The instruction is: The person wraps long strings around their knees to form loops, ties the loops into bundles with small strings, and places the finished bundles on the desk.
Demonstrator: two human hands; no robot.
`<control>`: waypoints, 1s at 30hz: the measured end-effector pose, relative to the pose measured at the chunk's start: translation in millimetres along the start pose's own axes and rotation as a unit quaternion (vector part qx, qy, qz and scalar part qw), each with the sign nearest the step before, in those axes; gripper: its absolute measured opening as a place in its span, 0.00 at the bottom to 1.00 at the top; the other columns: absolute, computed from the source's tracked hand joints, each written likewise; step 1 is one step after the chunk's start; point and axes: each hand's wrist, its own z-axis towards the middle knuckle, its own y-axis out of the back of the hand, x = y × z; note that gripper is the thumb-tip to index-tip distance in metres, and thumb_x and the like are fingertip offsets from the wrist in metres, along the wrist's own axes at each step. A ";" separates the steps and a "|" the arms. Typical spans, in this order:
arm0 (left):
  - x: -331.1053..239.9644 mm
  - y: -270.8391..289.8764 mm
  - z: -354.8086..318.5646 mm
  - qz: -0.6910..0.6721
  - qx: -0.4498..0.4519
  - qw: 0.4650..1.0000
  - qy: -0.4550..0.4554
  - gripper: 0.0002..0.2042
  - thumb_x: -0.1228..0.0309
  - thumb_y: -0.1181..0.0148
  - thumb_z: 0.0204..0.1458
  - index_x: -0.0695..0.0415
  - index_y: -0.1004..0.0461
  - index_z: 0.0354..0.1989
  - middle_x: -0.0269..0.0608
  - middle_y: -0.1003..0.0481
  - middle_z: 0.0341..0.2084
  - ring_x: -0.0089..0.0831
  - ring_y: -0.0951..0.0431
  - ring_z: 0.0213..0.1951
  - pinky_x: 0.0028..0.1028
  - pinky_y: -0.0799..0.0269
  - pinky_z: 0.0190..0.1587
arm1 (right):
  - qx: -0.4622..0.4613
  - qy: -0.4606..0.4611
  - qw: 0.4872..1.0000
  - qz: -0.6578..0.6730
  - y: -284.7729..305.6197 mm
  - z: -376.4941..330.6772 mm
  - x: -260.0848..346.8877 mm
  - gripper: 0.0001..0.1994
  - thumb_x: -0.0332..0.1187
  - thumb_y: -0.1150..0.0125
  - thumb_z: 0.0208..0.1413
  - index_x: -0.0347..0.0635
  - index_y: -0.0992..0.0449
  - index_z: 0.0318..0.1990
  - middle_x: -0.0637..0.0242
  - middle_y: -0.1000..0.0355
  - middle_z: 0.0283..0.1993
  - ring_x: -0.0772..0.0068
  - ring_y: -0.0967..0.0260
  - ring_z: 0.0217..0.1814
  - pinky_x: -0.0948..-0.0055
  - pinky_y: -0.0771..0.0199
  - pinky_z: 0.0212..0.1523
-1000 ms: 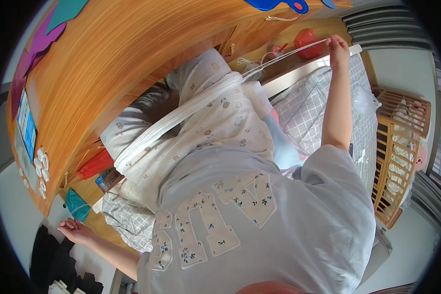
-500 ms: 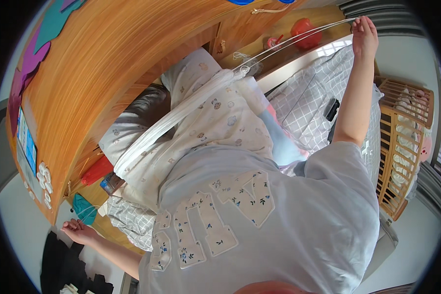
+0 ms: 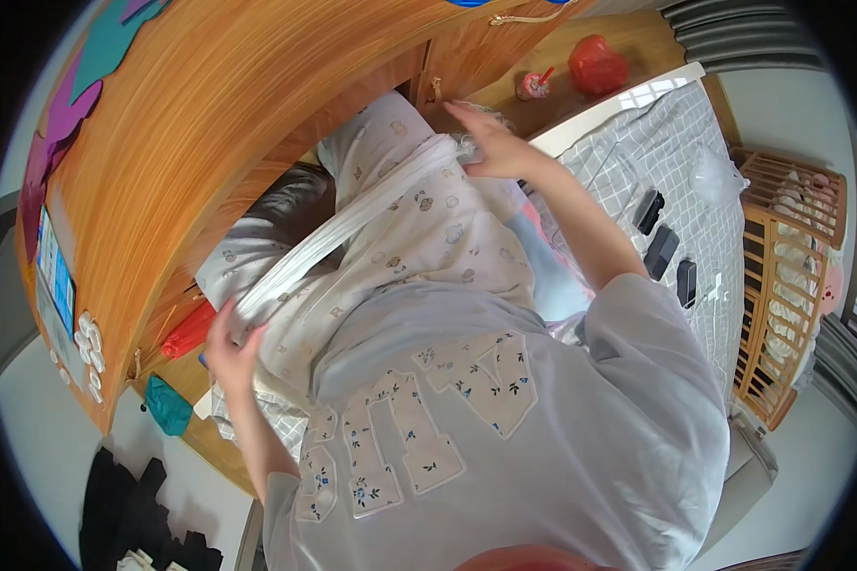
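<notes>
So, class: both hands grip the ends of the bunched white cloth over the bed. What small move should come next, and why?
Probably bring the right hand towards the left hand to fold the white cloth. It is gathered into a band, stretched between them above the patterned quilt, with each end gripped.

A blue rectangular screen (image 3: pixel 55 276) is sitting on the wooden wardrobe's (image 3: pixel 209 114) left side; a clear plastic bag (image 3: pixel 714 176) is lying on the checked bed (image 3: pixel 638 152).
</notes>
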 end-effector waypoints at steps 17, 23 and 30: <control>-41.6 -10.5 75.4 0.000 0.153 0.974 0.167 0.09 0.70 0.36 0.51 0.64 0.24 0.27 0.33 0.31 0.17 0.20 0.35 0.23 0.25 0.38 0.27 | -0.028 0.096 0.963 -0.249 93.4 -7.5 -48.6 0.17 0.22 0.40 0.41 0.39 0.29 0.43 0.56 0.28 0.39 0.48 0.31 0.45 0.55 0.31 0.45; -30.4 -4.7 77.2 -0.065 0.137 0.977 0.151 0.10 0.71 0.37 0.53 0.64 0.26 0.25 0.26 0.35 0.17 0.16 0.39 0.24 0.21 0.41 0.27 | -0.083 0.048 0.979 -0.178 128.8 -11.4 -47.5 0.18 0.19 0.40 0.41 0.41 0.27 0.44 0.58 0.27 0.41 0.53 0.29 0.47 0.62 0.29 0.49; -18.2 -3.8 72.1 -0.156 0.151 0.966 0.145 0.09 0.75 0.38 0.53 0.63 0.28 0.22 0.23 0.33 0.19 0.13 0.39 0.24 0.19 0.43 0.27 | -0.096 -0.099 0.983 0.120 130.5 -27.9 -58.3 0.19 0.15 0.50 0.45 0.36 0.25 0.47 0.64 0.26 0.43 0.71 0.28 0.48 0.74 0.30 0.49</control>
